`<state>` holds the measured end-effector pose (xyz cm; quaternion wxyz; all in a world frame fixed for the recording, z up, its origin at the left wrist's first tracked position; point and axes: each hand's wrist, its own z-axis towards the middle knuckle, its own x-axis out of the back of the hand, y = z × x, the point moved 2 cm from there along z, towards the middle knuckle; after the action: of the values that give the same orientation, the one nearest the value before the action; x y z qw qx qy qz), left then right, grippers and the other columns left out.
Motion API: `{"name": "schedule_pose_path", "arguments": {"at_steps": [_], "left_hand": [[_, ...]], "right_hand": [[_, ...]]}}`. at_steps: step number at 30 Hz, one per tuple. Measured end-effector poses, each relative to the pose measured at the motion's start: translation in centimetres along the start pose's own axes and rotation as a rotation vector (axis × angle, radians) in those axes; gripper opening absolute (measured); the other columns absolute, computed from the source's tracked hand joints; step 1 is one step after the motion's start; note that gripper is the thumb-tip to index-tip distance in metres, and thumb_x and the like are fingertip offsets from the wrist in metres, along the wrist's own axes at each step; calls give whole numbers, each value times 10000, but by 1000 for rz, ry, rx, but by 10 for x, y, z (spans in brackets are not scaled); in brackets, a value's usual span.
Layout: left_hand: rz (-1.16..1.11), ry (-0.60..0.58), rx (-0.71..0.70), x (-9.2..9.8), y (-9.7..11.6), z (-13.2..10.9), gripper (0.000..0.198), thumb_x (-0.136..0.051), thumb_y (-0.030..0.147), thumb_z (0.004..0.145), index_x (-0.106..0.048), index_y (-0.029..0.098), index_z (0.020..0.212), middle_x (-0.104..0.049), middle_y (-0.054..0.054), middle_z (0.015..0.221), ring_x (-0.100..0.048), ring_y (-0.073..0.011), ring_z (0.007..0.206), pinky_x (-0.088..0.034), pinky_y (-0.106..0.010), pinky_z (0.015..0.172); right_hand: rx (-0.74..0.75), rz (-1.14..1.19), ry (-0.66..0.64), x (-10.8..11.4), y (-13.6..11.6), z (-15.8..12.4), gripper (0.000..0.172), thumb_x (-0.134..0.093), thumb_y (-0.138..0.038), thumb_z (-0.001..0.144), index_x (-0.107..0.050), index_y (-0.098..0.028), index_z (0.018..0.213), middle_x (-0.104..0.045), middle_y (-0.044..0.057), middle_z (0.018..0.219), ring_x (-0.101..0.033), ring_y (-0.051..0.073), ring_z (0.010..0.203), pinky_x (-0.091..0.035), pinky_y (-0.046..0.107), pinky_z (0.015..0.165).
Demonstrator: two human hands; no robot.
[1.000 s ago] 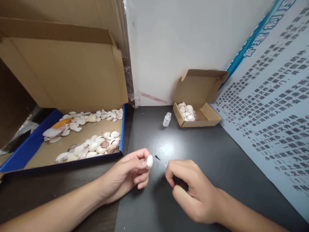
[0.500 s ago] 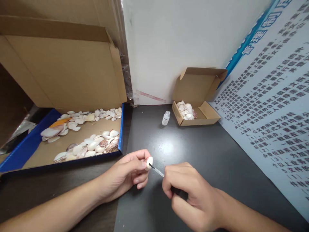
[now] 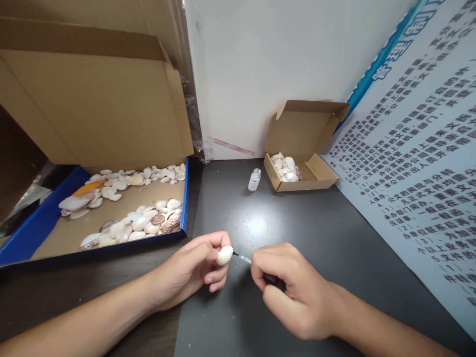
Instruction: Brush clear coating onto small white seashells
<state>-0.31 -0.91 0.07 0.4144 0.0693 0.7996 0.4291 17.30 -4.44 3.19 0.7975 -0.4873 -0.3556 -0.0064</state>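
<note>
A small, off-white shell (image 3: 224, 256) sits pinched in the left grip (image 3: 201, 263) above the table, its ribbed, rounded outer face in view. A thin brush (image 3: 243, 259), with dark bristles and a clear stem, slants from the right grip (image 3: 293, 290) to the shell's right edge; its black handle is mostly hidden.

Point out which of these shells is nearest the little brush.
The white ribbed shell pinched in the left hand: the brush points at its edge. The other shells lie in the blue-sided box and small brown box.
</note>
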Motion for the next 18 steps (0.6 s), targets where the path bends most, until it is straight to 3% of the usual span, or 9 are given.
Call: {"name": "schedule_pose_path", "arguments": {"at_steps": [4,10,18], "left_hand": [[14,1,5,1,-1,0,98,-530,213,778,-480,176,703,-331,59,576,-274,-81,496,-315,-218,509],[30,-7,1,1,0,0,121,-537,232,783,-466,181,700,-335,59,579,-272,-81,494,-315,-224,512],[33,0,7,2,-1,0,142,-566,243,770,-460,181,699,-339,62,588,-269,-76,497,-307,-224,511]], "right_hand": [[94,8,-3,-1,-1,0,163,-388,-59,617,-364,-212,670,-407,-44,598,-352,104,528,-280,240,536],[-42,-50,4,1,3,2,154,-391,-77,642,-333,-218,661,-323,-64,553,-274,101,489,-231,242,492],[112,-31,84,1,-3,0,171,-385,-55,633,-355,-222,654,-377,-51,566,-315,104,488,-279,243,494]]}}
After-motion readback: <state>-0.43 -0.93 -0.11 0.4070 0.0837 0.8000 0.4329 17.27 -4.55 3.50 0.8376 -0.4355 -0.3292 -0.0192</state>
